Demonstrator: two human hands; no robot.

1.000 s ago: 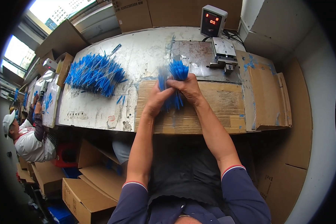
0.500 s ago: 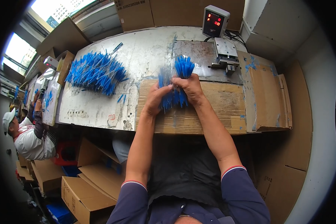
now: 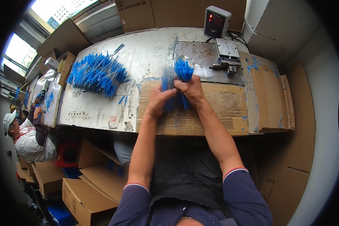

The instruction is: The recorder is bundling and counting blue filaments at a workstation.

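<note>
Both of my hands are closed over the cardboard-covered front of the bench, side by side with thumbs nearly meeting. My right hand grips a thick bundle of thin blue-tipped sticks, whose blue ends fan out above the fist and also show below it. In my left hand is a second bundle of the same sticks, paler and partly see-through at its upper end. Fingers hide the middles of both bundles. A large heap of blue-tipped sticks lies to the left on the white worktop.
Behind my right hand stand a small metal fixture and a box with a lit red display. Flattened cardboard covers the bench's right end. Open cartons sit below on the left. Another person works at the far left.
The right bundle has tilted slightly and shifted a little left and down, its tips now leaning left. My left hand has stayed nearly in place, still holding its bundle.
</note>
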